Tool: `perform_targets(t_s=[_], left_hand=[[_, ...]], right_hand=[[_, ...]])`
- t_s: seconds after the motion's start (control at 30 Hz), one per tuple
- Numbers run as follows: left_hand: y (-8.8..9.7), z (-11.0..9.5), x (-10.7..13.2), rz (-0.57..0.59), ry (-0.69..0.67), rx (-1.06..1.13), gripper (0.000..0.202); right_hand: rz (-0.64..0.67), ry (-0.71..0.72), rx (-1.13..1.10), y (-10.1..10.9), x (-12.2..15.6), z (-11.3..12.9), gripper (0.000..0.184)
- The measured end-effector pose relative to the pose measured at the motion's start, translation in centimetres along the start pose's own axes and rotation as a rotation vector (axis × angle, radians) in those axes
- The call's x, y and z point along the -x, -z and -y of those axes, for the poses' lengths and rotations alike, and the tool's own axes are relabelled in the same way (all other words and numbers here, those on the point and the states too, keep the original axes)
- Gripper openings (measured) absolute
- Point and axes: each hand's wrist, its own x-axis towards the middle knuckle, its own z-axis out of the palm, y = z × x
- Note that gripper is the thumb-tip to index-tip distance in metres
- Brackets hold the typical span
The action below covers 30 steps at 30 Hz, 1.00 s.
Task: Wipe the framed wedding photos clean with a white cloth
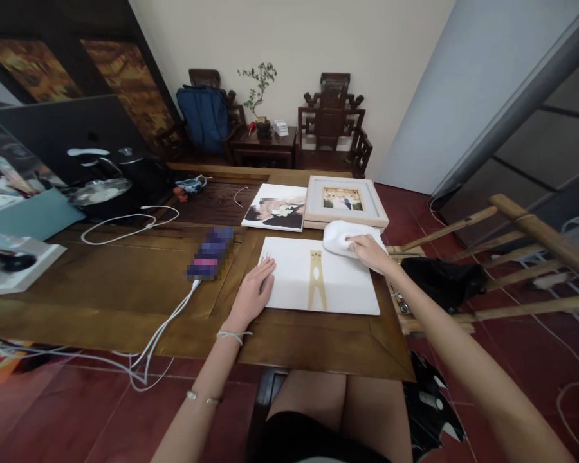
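Observation:
A white board point(338, 283) lies face down on the wooden table point(125, 289), with a tan stand piece point(315, 276) on its back. My left hand point(253, 292) rests flat on the board's left edge, fingers stretched out. My right hand point(371, 252) presses a white cloth point(340, 236) onto the board's far right corner, fingers closed on it. Just beyond lie a white picture frame point(345, 201) and an unframed photo print point(276, 207).
A phone-like device point(211, 252) with a white cable point(161, 331) lies left of the board. Kettles and a tray point(99, 190) stand at the far left. A wooden chair frame point(511, 257) is at the right; chairs, a blue bag point(205, 116) and a plant stand by the wall.

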Motion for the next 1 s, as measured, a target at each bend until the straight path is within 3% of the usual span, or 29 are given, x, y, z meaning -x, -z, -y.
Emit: perform_targets(t_s=[0.1, 0.3, 0.4, 0.47, 0.53, 0.8, 0.9, 1.0], left_hand=[[0.0, 0.0, 0.0, 0.004, -0.009, -0.011, 0.037], [-0.1, 0.0, 0.0, -0.002, -0.030, -0.017, 0.037], [-0.2, 0.0, 0.0, -0.005, -0.032, -0.025, 0.037], [-0.2, 0.1, 0.0, -0.004, -0.033, -0.029, 0.037], [-0.2, 0.2, 0.0, -0.005, -0.035, -0.031, 0.037], [-0.2, 0.3, 0.1, -0.009, -0.015, -0.003, 0.037], [-0.2, 0.3, 0.1, -0.012, -0.019, 0.004, 0.037], [-0.2, 0.3, 0.1, -0.008, -0.012, -0.001, 0.037]], right_hand=[[0.024, 0.003, 0.014, -1.0, 3.8, 1.2, 0.028], [0.106, 0.081, -0.010, -2.0, 14.8, 5.2, 0.027], [0.163, 0.074, -0.030, -1.5, 17.4, 6.5, 0.027], [0.179, 0.042, -0.043, -1.3, 16.9, 6.3, 0.029], [0.150, 0.007, -0.047, -1.3, 14.8, 5.5, 0.031], [-0.006, 0.000, -0.004, -0.8, 1.0, 0.7, 0.031], [-0.039, -0.012, 0.005, -0.7, -0.6, 0.3, 0.030], [-0.034, -0.004, 0.018, -1.4, 1.0, 0.8, 0.030]])
